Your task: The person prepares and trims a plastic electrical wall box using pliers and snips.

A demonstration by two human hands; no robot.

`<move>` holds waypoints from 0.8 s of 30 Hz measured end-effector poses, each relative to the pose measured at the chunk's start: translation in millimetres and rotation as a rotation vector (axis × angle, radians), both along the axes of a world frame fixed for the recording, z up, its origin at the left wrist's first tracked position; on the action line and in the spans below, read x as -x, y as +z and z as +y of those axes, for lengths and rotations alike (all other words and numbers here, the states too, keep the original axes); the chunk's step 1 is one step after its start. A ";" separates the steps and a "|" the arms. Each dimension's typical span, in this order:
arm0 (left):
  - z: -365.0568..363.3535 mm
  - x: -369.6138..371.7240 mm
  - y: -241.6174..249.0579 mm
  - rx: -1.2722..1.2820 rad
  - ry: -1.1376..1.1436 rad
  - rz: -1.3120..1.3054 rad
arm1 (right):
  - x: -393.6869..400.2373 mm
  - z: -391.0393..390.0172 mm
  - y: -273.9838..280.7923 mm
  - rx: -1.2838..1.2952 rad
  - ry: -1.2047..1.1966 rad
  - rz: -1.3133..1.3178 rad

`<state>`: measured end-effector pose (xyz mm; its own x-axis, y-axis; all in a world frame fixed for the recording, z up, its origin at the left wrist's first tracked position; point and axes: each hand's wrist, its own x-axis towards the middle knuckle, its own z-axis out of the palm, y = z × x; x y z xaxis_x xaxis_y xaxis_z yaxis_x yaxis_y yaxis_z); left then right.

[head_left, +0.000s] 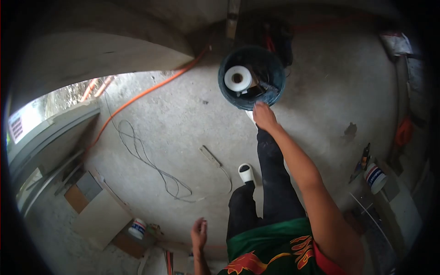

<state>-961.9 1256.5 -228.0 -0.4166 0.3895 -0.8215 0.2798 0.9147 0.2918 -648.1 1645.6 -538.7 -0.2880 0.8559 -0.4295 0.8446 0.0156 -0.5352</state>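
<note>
Dark bucket (pixel 280 85) on wide concrete floor (pixel 321 91), orange hose (pixel 137 97) leftward, white roll (pixel 238 69) inside; right arm (pixel 305 169) stretched, right hand (pixel 264 116) at near rim, fingers bent, grip unclear; left hand (pixel 199 233) well apart from bucket, fingers half curled, hold unclear.

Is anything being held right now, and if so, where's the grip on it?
The right hand is at the near rim of the bucket, but whether it grips or only touches can't be told. Nothing shows in the left hand.
</note>
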 end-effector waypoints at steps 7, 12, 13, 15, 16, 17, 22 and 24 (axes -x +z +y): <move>40.9 -89.0 17.2 0.288 0.375 -0.154 | 28.4 75.8 -142.6 0.435 0.019 -0.588; 39.9 -110.9 15.7 0.401 0.491 -0.138 | 5.4 63.7 -231.8 0.394 0.146 -0.651; 42.2 -114.8 18.1 0.390 0.521 -0.126 | 2.4 63.8 -245.3 0.368 0.018 -0.637; 33.6 -120.9 22.7 0.367 0.602 -0.109 | -0.9 63.2 -239.3 0.323 0.069 -0.657; 24.6 -124.5 23.1 0.350 0.654 -0.106 | -1.8 65.3 -230.9 0.295 0.096 -0.670; 16.7 -131.0 20.6 0.329 0.709 -0.104 | 2.3 74.3 -213.6 0.360 0.148 -0.661; -22.2 -167.8 21.5 0.169 0.892 -0.164 | 18.7 99.0 -126.6 0.102 0.176 -0.647; -42.6 -179.8 23.7 0.127 0.937 -0.186 | 10.3 108.5 -109.9 0.032 0.361 -0.672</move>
